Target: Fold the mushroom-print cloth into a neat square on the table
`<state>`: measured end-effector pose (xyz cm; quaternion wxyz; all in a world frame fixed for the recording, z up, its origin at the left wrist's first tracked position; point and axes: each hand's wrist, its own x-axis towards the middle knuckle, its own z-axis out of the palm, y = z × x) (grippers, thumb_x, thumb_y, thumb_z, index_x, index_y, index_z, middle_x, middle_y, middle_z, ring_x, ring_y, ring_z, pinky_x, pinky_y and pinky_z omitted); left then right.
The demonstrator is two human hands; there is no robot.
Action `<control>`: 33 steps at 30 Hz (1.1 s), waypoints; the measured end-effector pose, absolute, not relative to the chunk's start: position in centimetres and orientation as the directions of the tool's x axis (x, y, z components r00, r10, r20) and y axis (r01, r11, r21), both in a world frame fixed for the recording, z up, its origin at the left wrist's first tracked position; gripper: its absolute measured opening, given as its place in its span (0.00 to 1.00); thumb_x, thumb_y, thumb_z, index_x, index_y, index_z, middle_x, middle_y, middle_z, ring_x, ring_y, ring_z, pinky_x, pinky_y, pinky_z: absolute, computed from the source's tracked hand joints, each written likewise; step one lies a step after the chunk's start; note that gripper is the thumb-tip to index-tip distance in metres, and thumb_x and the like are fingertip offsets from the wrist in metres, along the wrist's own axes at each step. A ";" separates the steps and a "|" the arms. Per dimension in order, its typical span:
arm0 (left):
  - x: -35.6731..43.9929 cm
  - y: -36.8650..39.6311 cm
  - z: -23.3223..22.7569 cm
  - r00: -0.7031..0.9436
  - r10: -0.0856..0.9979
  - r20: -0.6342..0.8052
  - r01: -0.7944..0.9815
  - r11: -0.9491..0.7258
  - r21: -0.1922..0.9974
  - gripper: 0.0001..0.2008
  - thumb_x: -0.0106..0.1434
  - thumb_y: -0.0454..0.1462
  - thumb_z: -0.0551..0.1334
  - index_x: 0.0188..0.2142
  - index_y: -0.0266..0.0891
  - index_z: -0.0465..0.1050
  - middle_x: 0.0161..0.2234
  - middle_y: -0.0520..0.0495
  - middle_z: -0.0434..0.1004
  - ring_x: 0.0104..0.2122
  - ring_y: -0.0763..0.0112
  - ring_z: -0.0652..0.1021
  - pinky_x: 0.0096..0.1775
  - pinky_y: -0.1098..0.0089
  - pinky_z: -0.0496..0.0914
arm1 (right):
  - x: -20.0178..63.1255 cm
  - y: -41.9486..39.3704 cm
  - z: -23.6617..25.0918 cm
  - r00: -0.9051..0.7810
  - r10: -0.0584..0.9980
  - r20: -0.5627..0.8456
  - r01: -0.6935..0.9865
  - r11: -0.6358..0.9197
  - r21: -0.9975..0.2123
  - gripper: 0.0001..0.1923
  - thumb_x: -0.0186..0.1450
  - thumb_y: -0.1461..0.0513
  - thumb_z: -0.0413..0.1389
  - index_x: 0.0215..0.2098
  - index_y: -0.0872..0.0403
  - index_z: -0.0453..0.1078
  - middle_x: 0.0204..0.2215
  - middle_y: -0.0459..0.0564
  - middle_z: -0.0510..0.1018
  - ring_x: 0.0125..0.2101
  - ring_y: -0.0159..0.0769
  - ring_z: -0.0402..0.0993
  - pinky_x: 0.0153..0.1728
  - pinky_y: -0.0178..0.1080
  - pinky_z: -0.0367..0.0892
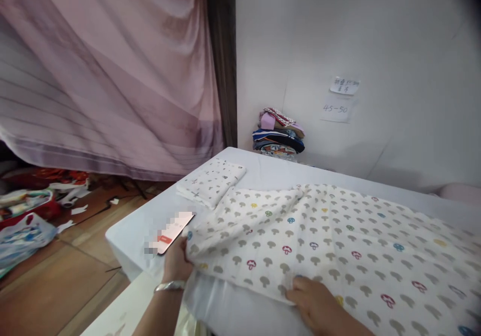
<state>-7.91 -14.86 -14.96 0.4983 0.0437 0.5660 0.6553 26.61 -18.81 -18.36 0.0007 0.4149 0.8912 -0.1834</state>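
A white cloth printed with mushrooms (315, 241) lies spread over the table, wrinkled toward its left end. My left hand (176, 261), with a silver bracelet at the wrist, is closed on the cloth's near left corner. Farther right, my right hand (310, 296) pinches the near edge of the same cloth. Just beyond my left hand a phone (175, 233) with a lit screen rests on the table. Behind the phone sits a folded white cloth with small prints (216, 178), beside the left end of the mushroom cloth.
The white-covered table (131, 226) has its left corner near the phone. Against the wall stands a pile of folded fabrics (278, 138). A pink curtain (150, 65) hangs at the left. On the tiled floor lie a plastic bag (28, 238) and paper scraps. Handwritten notes (336, 108) are on the wall.
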 end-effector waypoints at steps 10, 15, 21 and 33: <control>-0.1 -19.1 -12.7 -0.018 0.960 0.279 0.486 -0.235 0.842 0.12 0.61 0.47 0.55 0.31 0.42 0.70 0.24 0.51 0.73 0.24 0.72 0.72 0.30 0.72 0.67 | 24.6 -10.1 -9.2 -0.659 0.752 -0.022 0.547 0.460 -0.699 0.10 0.63 0.61 0.49 0.29 0.51 0.71 0.28 0.46 0.74 0.28 0.32 0.69 0.31 0.34 0.62; 5.5 -21.9 -17.6 0.713 0.700 0.037 0.535 -0.578 0.616 0.11 0.61 0.46 0.57 0.33 0.42 0.71 0.27 0.51 0.76 0.27 0.72 0.76 0.29 0.76 0.64 | 20.5 -1.8 -8.9 -0.417 0.909 -0.014 0.532 0.231 -0.815 0.13 0.64 0.64 0.47 0.40 0.58 0.71 0.31 0.52 0.76 0.29 0.31 0.70 0.30 0.31 0.64; 6.2 -22.4 -19.6 0.708 0.706 -0.006 0.610 -0.607 0.510 0.08 0.60 0.43 0.58 0.33 0.42 0.69 0.27 0.52 0.77 0.28 0.72 0.77 0.26 0.76 0.61 | 16.4 0.4 -9.9 -0.473 0.879 0.053 0.616 0.373 -0.694 0.14 0.65 0.62 0.47 0.40 0.60 0.72 0.34 0.51 0.75 0.35 0.32 0.70 0.37 0.32 0.63; 7.0 -22.6 -19.6 0.676 0.737 -0.020 0.654 -0.586 0.479 0.11 0.60 0.44 0.55 0.29 0.40 0.67 0.25 0.49 0.75 0.26 0.69 0.77 0.25 0.75 0.62 | 8.6 -3.2 -11.1 -0.657 0.732 -0.181 0.745 0.668 -0.001 0.06 0.56 0.69 0.57 0.33 0.60 0.73 0.41 0.64 0.75 0.46 0.50 0.68 0.45 0.49 0.61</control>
